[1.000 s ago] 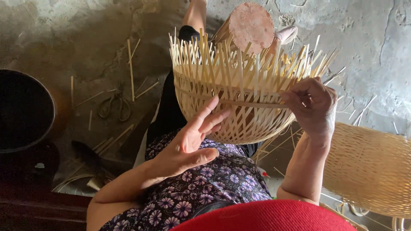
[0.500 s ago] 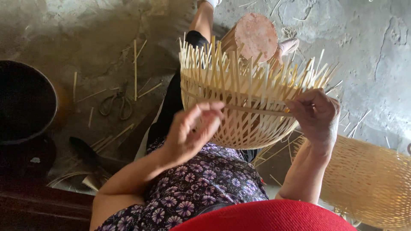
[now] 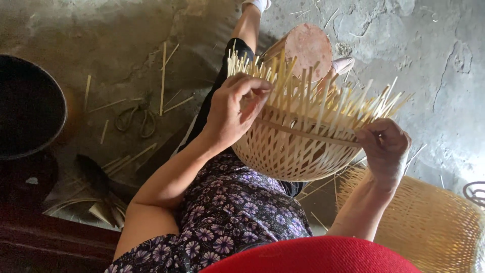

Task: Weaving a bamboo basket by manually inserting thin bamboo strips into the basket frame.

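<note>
Bamboo basket (image 3: 298, 146), round and half-woven, gripped by left hand (image 3: 235, 111) and right hand (image 3: 386, 149)

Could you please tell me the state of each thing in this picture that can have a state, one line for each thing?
Bamboo basket: unfinished, tilted on the lap, loose stakes sticking up at the rim.
Left hand: fingers pinching the stakes at the rim.
Right hand: closed on the horizontal weaving strip.
Scissors: lying on the floor, untouched.
Finished basket: resting on the floor, lower right.
Bamboo strips: scattered on the floor.
</note>
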